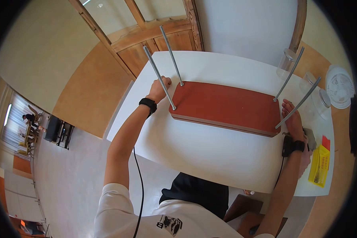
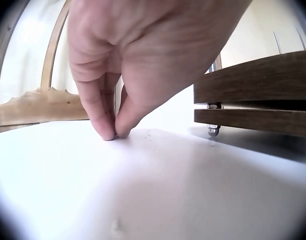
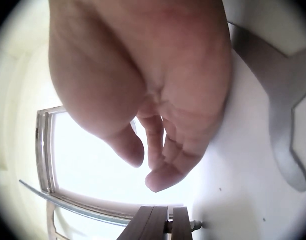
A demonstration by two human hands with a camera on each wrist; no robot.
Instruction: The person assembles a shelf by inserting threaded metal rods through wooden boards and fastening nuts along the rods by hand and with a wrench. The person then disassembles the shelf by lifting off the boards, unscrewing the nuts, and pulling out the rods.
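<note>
Two stacked reddish-brown boards (image 1: 226,107) lie on the white table (image 1: 178,146), with upright metal rods (image 1: 292,75) through their corners. A domed metal nut (image 2: 213,131) shows under the lower board in the left wrist view. Beyond the boards' left end, my left hand (image 1: 158,90) reaches down, thumb and finger pinched together at the tabletop. A tiny dark piece (image 2: 115,136) shows between those fingertips; I cannot tell what it is. My right hand (image 1: 293,121) rests beside the boards' right end, fingers loosely bent and holding nothing.
Clear jars (image 1: 324,99) stand along the right side of the table, near a white fan (image 1: 340,87). A yellow basket (image 1: 319,170) sits at the right edge, next to a grey cloth-like item (image 1: 310,138). Cables hang from both wrists.
</note>
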